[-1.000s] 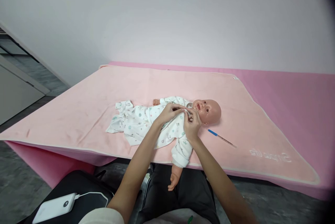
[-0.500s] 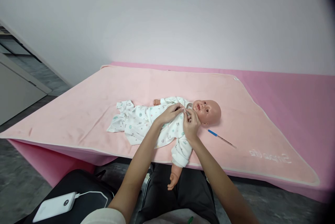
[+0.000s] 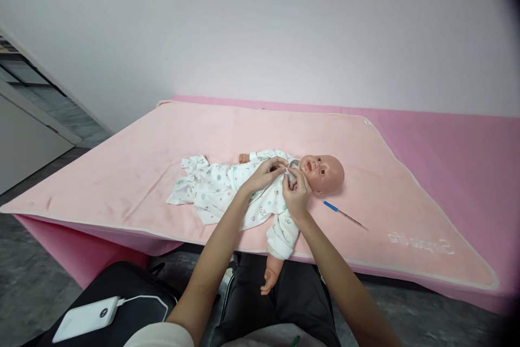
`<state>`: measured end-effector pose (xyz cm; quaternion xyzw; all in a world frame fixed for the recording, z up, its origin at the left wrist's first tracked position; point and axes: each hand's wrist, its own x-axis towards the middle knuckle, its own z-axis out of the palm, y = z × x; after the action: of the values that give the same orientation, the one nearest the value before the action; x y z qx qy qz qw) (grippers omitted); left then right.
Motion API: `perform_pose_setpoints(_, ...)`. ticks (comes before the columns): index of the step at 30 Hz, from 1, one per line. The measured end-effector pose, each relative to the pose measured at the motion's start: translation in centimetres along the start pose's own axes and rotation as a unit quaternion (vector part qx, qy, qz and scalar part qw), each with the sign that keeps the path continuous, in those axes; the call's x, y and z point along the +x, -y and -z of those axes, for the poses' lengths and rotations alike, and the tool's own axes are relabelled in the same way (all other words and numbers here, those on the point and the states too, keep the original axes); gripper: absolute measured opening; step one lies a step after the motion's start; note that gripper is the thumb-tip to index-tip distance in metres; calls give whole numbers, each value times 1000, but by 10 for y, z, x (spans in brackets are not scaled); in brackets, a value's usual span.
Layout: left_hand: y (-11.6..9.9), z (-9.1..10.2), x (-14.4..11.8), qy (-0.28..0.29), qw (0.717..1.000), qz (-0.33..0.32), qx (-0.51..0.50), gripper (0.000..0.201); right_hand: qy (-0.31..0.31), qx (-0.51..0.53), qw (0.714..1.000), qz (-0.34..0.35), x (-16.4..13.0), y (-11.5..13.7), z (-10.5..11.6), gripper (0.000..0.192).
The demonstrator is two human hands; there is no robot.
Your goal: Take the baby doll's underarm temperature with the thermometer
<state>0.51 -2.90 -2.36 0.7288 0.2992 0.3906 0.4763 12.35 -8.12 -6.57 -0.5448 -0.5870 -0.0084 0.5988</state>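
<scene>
On a pale pink blanket (image 3: pixel 365 174) spread over a deeper pink surface (image 3: pixel 467 152), a baby doll (image 3: pixel 325 172) lies on its back, head toward the person's right and feet toward the left, dressed in a white printed sleepsuit (image 3: pixel 227 187) whose empty legs trail loosely across the blanket. Both of the person's bare hands meet at the garment's neckline, just below the doll's chin: the left hand (image 3: pixel 264 174) pinches the fabric at the upper chest between thumb and fingers, while the right hand (image 3: pixel 296 195) grips the collar edge directly beside it, fingertips of the two hands nearly touching. One sleeved doll arm (image 3: pixel 280 239) hangs over the blanket's near edge, its bare hand dangling above the person's dark-clothed lap; the other small hand shows on the far side of the body. Just beside the doll's head, toward the person's right, lies a thin stick with a blue end (image 3: pixel 345 214), apart from both hands. At lower left, a white power bank (image 3: pixel 85 319) with its cable attached rests on a black bag (image 3: pixel 134 293). A white partition wall (image 3: pixel 260 38) rises behind the padded surface.
</scene>
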Motion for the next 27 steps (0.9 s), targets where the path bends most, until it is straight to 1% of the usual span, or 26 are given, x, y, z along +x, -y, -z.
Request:
perform_pose_setpoints(5, 2, 0, 1, 5, 1000, 2, -24, 30, 1, -10, 1000, -10, -1, -1, -2, 21)
perform_pose_setpoints(9, 4, -1, 1, -19, 1000, -4, -12, 30, -6, 10, 999, -42, -3, -2, -4, 23)
perform_pose_setpoints(12, 6, -1, 1, -29, 1000, -4, -7, 30, -4, 21, 998, -52, -4, -3, -5, 23)
perform_pose_setpoints(17, 6, 0, 1, -16, 999, -6, -37, 31, -5, 11, 999, -40, -3, -4, -4, 18)
perform_pose_setpoints(23, 8, 3, 2, -2, 997, -3, -80, 31, -31, 8, 999, -6, -1, -2, -2, 23)
perform_pose_setpoints(27, 9, 3, 2, -8, 995, -3, -102, 31, -28, 24, 999, 14, 0, 0, 0, 23)
